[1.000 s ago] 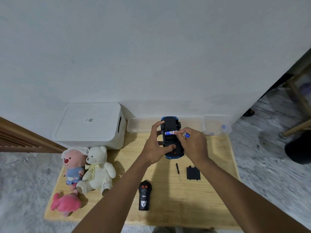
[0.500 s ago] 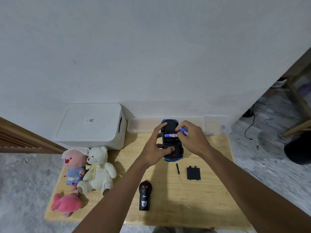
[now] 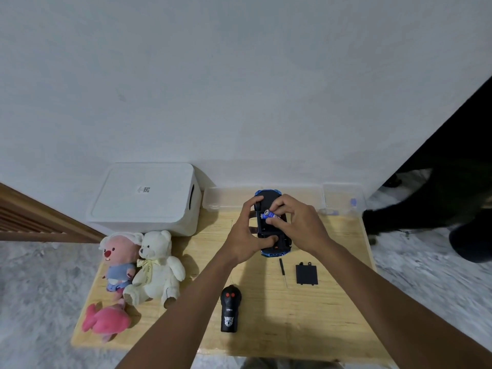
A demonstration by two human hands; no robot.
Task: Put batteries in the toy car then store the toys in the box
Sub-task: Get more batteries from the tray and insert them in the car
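**Battery held at the car's underside**

Centre frame: toy car lies belly-up on the wooden surface. My left hand grips its left flank, thumb on the chassis. My right hand pinches a blue battery against the underside. Just below: screwdriver, black cover, remote. Left of centre: white box. Lower left: plush toys.

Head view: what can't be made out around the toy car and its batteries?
All in the head view:
toy car battery bay: covered by left hand and right hand; seated batteries uncountable.
battery: polarity marks too small.
small clear container: bluish contents blurred.
dark shape at right edge: blurred, cut off.
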